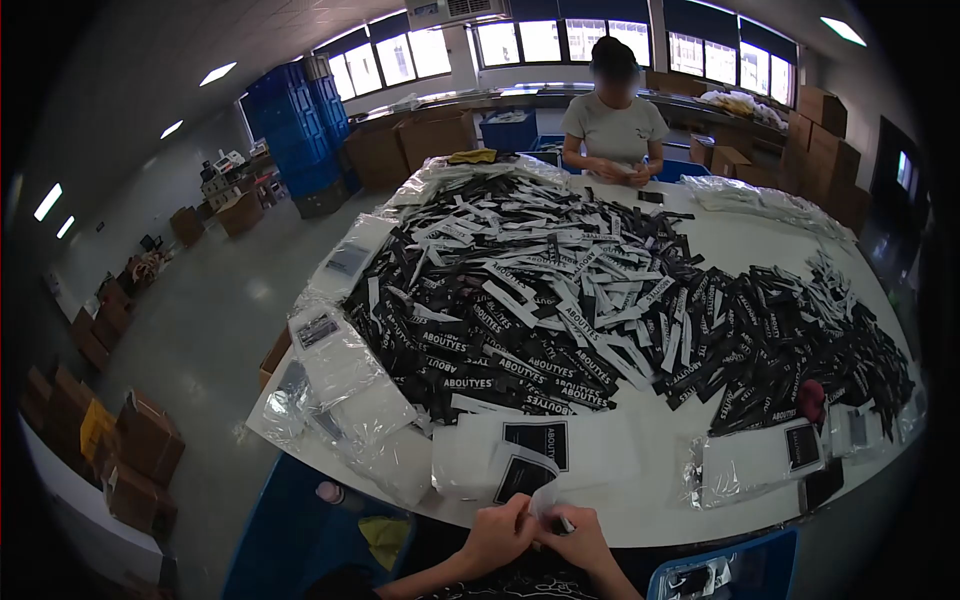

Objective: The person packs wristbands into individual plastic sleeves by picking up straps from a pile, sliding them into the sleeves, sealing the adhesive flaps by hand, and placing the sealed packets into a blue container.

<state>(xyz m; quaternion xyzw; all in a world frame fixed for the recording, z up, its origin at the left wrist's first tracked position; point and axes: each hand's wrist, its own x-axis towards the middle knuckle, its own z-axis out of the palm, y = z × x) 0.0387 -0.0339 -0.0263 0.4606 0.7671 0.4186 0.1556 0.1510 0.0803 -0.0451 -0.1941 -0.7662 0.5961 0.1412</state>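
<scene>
At the near edge of the table, my left hand (502,530) and my right hand (573,538) are close together, fingers closed. Between them is the lifted end of a thin white bag (545,497) with a black printed panel. It curls up off a stack of similar white bags (463,455) lying flat. A small dark bit shows at my right fingers, too small to name. Beyond the stack spreads a big heap of black and white strips (520,320), many printed ABOUTYES.
Clear plastic packs (350,370) line the table's left side; another pack (760,465) lies at right near a dark red item (811,399). Blue bins (290,535) stand below the near edge. Across the table, a person (614,130) handles something small.
</scene>
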